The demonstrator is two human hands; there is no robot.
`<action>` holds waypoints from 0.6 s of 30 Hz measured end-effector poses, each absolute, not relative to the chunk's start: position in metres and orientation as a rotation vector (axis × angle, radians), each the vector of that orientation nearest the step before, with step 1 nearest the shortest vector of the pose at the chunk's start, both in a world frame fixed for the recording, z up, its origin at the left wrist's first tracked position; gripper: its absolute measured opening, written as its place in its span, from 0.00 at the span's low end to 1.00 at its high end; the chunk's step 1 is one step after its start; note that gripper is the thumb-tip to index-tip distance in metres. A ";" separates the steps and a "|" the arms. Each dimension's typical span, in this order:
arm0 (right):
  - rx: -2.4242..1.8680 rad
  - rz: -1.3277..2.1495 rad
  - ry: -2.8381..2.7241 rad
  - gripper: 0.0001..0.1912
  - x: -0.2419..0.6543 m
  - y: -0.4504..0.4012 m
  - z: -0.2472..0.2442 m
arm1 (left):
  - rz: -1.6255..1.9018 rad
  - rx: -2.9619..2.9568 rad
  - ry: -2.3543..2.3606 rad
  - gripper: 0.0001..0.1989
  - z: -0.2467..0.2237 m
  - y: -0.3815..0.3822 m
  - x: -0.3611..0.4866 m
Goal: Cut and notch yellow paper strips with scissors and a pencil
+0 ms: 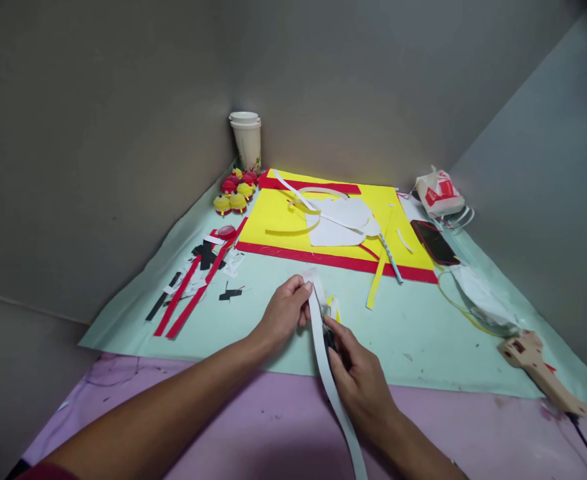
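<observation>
At the frame's left, red strips (187, 311) lie among scraps (206, 256) on the pale green surface (438, 327). At the centre, the left hand (284, 312) pinches a white strip (334, 397) between its fingers; the strip runs down to the bottom edge. Just right, the right hand (360, 373) curls its fingers around a dark tool (329, 339), mostly hidden. A glue gun (540, 373) lies lower right.

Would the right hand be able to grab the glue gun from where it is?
Probably yes: the glue gun lies off to its right, with nothing big between them on the green mat. But the right hand is holding a dark tool, so it might need to put that down first.
</observation>
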State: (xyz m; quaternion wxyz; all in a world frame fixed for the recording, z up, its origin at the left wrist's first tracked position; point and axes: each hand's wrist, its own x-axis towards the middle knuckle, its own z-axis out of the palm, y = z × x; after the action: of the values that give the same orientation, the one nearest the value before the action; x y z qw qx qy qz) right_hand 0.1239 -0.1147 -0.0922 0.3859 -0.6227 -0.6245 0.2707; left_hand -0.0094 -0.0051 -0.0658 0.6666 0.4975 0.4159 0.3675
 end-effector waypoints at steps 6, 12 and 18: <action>-1.611 0.718 -1.606 0.24 0.125 -0.115 -0.090 | 0.848 1.123 0.971 0.16 -0.066 -0.003 -0.011; -1.653 0.690 -1.622 0.24 0.122 -0.114 -0.086 | 0.870 1.135 0.972 0.15 -0.066 -0.001 -0.011; -1.644 0.679 -1.603 0.24 0.121 -0.113 -0.084 | 0.851 1.148 0.967 0.15 -0.063 -0.005 -0.010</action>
State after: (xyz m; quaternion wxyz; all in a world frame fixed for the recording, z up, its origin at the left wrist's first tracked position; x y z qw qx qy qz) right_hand 0.1211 -0.1127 -0.0844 0.3650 -0.6392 -0.6234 0.2640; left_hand -0.0101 -0.0045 -0.0625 0.6505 0.5055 0.4256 0.3745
